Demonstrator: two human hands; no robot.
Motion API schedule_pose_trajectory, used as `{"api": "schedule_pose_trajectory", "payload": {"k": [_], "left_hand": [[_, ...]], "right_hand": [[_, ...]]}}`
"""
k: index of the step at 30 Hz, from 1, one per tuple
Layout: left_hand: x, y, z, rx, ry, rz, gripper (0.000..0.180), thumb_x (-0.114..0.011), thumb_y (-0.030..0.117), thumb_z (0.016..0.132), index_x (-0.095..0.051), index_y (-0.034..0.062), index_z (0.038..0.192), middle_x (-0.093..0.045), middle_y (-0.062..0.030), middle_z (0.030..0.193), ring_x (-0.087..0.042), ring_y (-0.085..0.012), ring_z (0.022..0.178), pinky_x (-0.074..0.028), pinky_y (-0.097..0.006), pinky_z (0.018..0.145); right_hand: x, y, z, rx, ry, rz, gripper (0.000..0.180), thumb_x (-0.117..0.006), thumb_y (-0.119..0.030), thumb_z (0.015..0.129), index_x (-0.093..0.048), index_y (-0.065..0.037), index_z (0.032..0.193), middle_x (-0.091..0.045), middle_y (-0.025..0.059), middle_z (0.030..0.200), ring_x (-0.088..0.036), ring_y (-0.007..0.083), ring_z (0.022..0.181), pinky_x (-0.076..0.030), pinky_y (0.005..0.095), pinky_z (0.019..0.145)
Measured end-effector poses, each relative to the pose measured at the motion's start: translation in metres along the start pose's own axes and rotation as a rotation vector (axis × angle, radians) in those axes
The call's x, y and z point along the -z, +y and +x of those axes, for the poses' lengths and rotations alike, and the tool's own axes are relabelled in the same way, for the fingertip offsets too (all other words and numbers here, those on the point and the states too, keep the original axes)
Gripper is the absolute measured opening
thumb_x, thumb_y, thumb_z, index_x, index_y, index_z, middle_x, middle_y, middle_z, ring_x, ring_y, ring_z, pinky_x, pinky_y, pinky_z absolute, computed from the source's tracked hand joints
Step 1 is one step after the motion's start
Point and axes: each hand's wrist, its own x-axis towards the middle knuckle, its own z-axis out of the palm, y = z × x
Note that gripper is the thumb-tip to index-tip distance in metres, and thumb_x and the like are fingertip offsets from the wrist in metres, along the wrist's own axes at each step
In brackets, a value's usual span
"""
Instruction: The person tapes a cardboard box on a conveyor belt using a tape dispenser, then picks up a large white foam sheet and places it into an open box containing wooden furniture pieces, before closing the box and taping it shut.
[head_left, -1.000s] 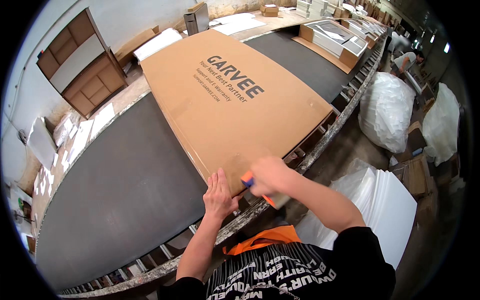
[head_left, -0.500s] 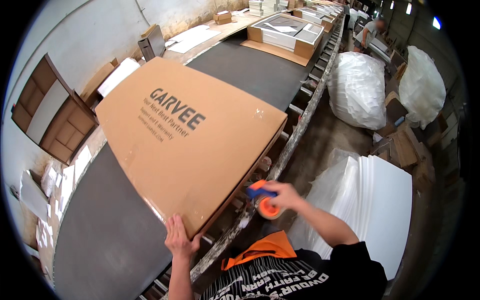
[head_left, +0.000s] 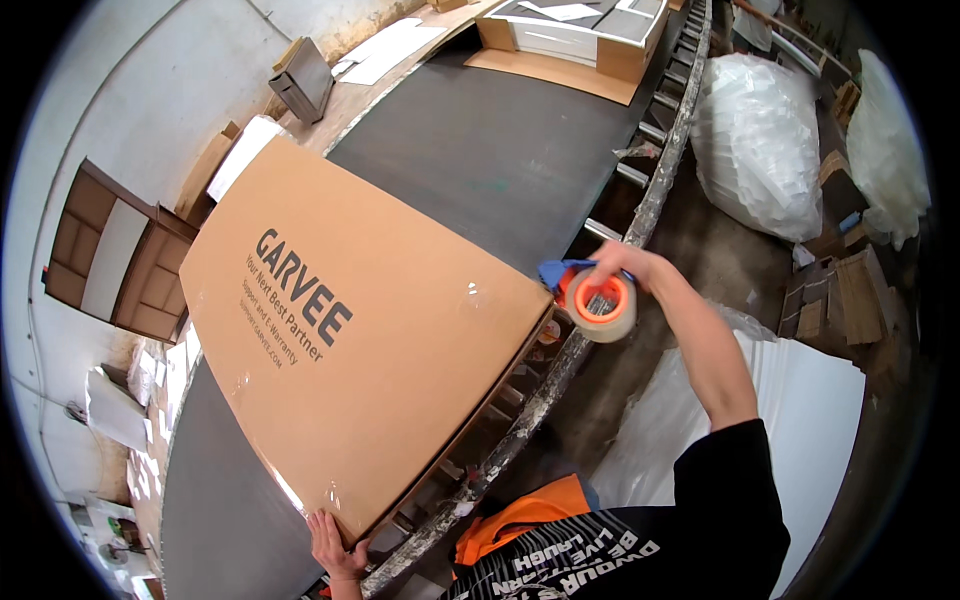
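A large flat brown cardboard box [head_left: 400,290] with dark print lies on the black conveyor belt [head_left: 480,150]. My left hand [head_left: 334,548] rests with its fingers laid on the box's near corner, holding nothing. At the box's right corner, my right hand [head_left: 622,262] grips a blue and orange tape dispenser [head_left: 600,300] loaded with a roll of clear tape. The dispenser's blue end is right at that corner; whether it touches the cardboard I cannot tell. Shiny bits of tape show along the box's edges.
Metal rollers and a worn rail [head_left: 540,400] run along the belt's right side. Farther up sits an open carton [head_left: 570,50] with white panels. Bagged white foam [head_left: 757,140] and stacked white sheets [head_left: 810,390] stand on the right. A person [head_left: 752,28] is at the far right.
My right hand has carried the tape dispenser forward and right, from beside the box's near side to its right corner. My left hand stays on the near corner. The view has shifted.
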Motion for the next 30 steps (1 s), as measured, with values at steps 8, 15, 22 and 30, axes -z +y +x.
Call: {"api": "schedule_pose_trajectory", "payload": {"k": [8, 15, 22, 30], "left_hand": [[0.040, 0.079, 0.145, -0.258, -0.020, -0.008, 0.067, -0.073, 0.039, 0.078, -0.056, -0.0057, 0.124, -0.059, -0.0252, 0.123, -0.056, -0.0457, 0.115, -0.041, -0.055, 0.100], [-0.012, 0.332, 0.344, -1.386, -0.263, -0.102, 0.035, -0.068, 0.025, 0.067, -0.072, 0.0107, 0.099, -0.053, -0.0086, 0.128, -0.049, -0.0374, 0.121, -0.030, -0.055, 0.108], [-0.082, 0.333, 0.401, -1.232, -0.562, 0.368, 0.014, -0.063, 0.029, 0.076, -0.074, 0.0209, 0.078, -0.070, 0.0011, 0.082, -0.067, -0.0187, 0.084, -0.050, -0.039, 0.072], [-0.034, 0.242, 0.320, -1.533, -0.320, 0.586, 0.038, -0.045, 0.047, 0.095, -0.069, 0.0265, 0.115, -0.053, 0.0116, 0.137, -0.018, -0.0235, 0.146, 0.003, -0.045, 0.121]], "right_hand": [[-0.211, 0.139, -0.093, 0.243, 0.198, 0.477, 0.064, -0.077, -0.007, 0.074, -0.052, 0.006, 0.132, -0.060, 0.0127, 0.126, -0.056, 0.0131, 0.109, -0.044, 0.0273, 0.096], [-0.251, 0.121, -0.074, 0.287, 0.364, 0.236, 0.049, -0.076, -0.012, 0.073, -0.062, 0.009, 0.114, -0.065, 0.0130, 0.114, -0.062, 0.0127, 0.087, -0.050, 0.0273, 0.082], [-0.267, 0.112, -0.077, 0.378, 0.513, 0.261, 0.062, -0.074, -0.009, 0.072, -0.052, 0.009, 0.127, -0.062, 0.0088, 0.112, -0.056, 0.0088, 0.097, -0.044, 0.0212, 0.088], [-0.420, 0.159, -0.104, 0.392, 0.431, 0.135, 0.057, -0.073, -0.016, 0.074, -0.057, 0.006, 0.125, -0.063, 0.0206, 0.112, -0.060, 0.0136, 0.104, -0.045, 0.0230, 0.089]]}}
